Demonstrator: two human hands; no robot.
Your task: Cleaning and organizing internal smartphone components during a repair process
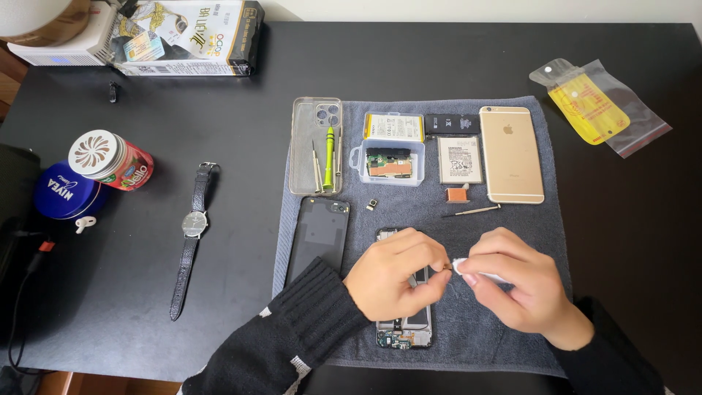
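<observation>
My left hand (395, 274) pinches a tiny part (446, 268) between thumb and fingers, hovering over an opened phone frame (404, 333) that lies on a grey towel (512, 241). My right hand (515, 281) holds a small white wipe (461, 265) pressed against that part. Both hands meet at the towel's middle front. Most of the phone frame is hidden under my left hand.
On the towel lie a black back cover (318, 238), a clear case holding screwdrivers (316, 146), a small plastic box of parts (387, 162), two batteries (460, 159), a gold phone (511, 154) and a loose screwdriver (472, 212). A wristwatch (193, 234), tins (110, 159) and plastic bags (596, 106) sit on the black table.
</observation>
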